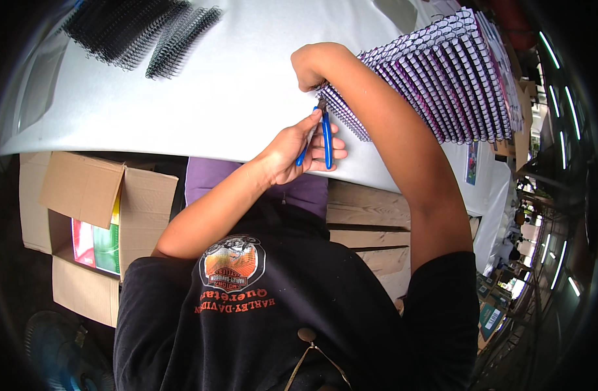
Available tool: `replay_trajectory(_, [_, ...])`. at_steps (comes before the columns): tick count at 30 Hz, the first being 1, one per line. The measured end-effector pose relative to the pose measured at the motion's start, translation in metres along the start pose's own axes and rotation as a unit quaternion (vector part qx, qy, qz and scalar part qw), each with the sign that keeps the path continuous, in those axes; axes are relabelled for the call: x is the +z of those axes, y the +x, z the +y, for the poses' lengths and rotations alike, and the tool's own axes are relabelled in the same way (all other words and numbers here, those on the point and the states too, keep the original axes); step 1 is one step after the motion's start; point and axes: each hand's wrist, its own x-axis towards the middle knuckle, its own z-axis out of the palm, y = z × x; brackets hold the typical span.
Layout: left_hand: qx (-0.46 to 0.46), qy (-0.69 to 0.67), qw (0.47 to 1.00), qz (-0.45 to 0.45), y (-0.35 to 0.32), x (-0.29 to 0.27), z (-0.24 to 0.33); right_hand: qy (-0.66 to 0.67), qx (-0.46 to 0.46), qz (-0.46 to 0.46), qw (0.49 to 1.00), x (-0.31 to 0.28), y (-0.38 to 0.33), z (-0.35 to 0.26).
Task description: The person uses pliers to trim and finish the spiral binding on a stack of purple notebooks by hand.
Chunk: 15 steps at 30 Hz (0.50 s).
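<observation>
My left hand (305, 148) is closed around a pair of blue-handled wire cutters (328, 140), whose dark jaws point away from me at the near corner of a spiral-bound notebook (344, 114). My right hand (312, 65) arches in from the right and curls down over that same corner; its fingertips are hidden behind the hand and wrist. The notebook lies at the left end of a large stack of spiral-bound notebooks (442, 85) with dark coils, partly covered by my right forearm.
Piles of loose black spiral coils (126, 29) lie at the far left of the white-covered table (201, 104). Below its left edge stands an open cardboard box (145, 215) holding colourful covers (97, 244). A fan (64, 355) is at the lower left. Wooden boards (367, 215) show beside me.
</observation>
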Motion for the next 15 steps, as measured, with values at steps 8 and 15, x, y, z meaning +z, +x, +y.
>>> replay_trajectory(8, [-0.017,0.007,1.0,-0.001,0.003,-0.007,0.005,0.055,-0.012,-0.016,0.998,-0.007,-0.007,0.001])
replay_trajectory(15, [0.014,0.052,0.998,0.015,0.004,-0.01,0.01,0.042,-0.028,-0.004,0.999,-0.007,-0.005,0.002])
